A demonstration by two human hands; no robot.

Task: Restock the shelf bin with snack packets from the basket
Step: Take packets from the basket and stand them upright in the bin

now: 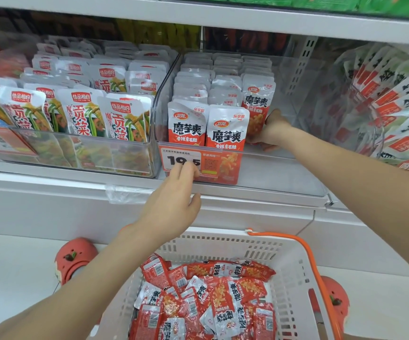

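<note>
A clear plastic shelf bin (284, 153) holds rows of upright red-and-white snack packets (225, 126) on its left side; its right part is bare. My right hand (270, 130) reaches inside the bin and grips the front packet (257, 107) of the third row from its right side. My left hand (174, 200) hovers in front of the bin's price label (186, 160), fingers relaxed and holding nothing. Below stands a white basket (294, 271) with an orange handle, filled with several loose packets (213, 298) of the same snack.
Another clear bin (83, 153) of green-and-white packets sits to the left. Hanging packets (392, 99) fill the right side. A white shelf (247, 18) runs overhead. Two orange shoes (76, 258) flank the basket on the floor.
</note>
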